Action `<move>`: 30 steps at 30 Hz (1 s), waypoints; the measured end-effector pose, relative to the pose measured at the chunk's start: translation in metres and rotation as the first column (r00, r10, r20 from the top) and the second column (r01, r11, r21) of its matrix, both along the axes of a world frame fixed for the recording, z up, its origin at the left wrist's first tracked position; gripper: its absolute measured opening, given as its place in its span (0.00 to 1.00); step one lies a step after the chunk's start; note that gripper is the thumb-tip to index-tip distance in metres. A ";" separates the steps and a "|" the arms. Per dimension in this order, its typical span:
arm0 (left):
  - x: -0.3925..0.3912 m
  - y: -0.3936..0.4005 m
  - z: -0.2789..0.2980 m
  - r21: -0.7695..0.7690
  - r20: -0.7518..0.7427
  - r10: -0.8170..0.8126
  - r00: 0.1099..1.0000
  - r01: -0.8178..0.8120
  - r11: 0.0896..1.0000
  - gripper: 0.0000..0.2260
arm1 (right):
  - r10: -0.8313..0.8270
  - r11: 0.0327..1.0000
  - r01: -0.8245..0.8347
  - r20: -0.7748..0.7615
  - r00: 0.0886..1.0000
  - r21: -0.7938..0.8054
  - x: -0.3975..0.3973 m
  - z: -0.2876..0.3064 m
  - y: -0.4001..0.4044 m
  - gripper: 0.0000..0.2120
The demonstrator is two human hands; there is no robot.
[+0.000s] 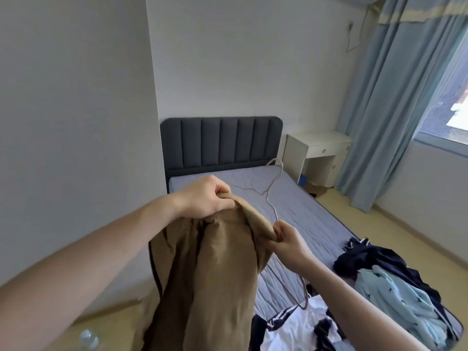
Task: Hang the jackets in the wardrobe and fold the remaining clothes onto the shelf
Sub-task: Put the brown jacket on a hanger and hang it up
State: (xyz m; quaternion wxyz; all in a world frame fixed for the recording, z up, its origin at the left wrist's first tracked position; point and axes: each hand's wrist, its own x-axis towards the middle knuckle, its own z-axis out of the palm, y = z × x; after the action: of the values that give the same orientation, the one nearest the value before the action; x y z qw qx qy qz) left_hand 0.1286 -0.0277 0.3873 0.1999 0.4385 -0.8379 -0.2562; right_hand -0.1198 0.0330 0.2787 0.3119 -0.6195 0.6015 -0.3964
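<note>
**A:** What is in front of the person right now?

**B:** A person stands at the foot of a bed (291,206), both bare arms reaching forward. Between the hands hangs a brown jacket (215,274), held up in the air over the near end of the mattress. The left hand (207,196) is closed in a fist around a bunch of the jacket's upper edge. The right hand (283,239) is also closed, pinching the other end of that edge together with the wire of a thin metal hanger (268,191).

**A:** Is the hanger inside the jacket yet?

**B:** It looks like it is not. The hook and one shoulder of the hanger stick up above the fabric, tilted away toward the headboard (220,143), and the lower part loops down beside the jacket on the right.

**A:** So how should the step go?

**B:** My judgement: open the collar wide with the left hand, then slide one hanger arm fully into a shoulder before working the other in. Keep the hook pointing up and centred at the neck, so the jacket hangs level and does not slip off.

**A:** Anything else nearby?

**B:** A pile of clothes (385,274), dark blue and pale blue, lies on the bed to the right, and a white garment (298,325) lies nearer, below the right forearm. The wardrobe is not in view.
</note>
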 end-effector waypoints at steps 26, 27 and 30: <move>0.039 -0.037 -0.048 -0.082 -0.220 0.341 0.914 -0.366 0.927 0.24 | -0.284 0.951 0.256 -0.162 0.945 -0.174 -0.065 0.053 -0.018 0.21; 0.031 -0.040 -0.034 -0.067 -0.250 0.318 0.915 -0.344 0.937 0.24 | -0.284 0.956 0.260 -0.193 0.939 -0.137 -0.071 0.050 -0.016 0.20; 0.010 -0.047 0.006 0.140 -0.346 0.263 0.901 -0.227 0.964 0.25 | -0.222 0.975 0.220 -0.221 0.950 -0.036 -0.078 0.039 -0.005 0.19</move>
State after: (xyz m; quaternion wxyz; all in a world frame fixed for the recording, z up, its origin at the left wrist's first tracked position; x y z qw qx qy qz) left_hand 0.1387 -0.0751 0.3937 0.3598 0.4949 -0.7117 -0.3451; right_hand -0.1975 0.0281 0.3172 0.1927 -0.5906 0.6962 -0.3597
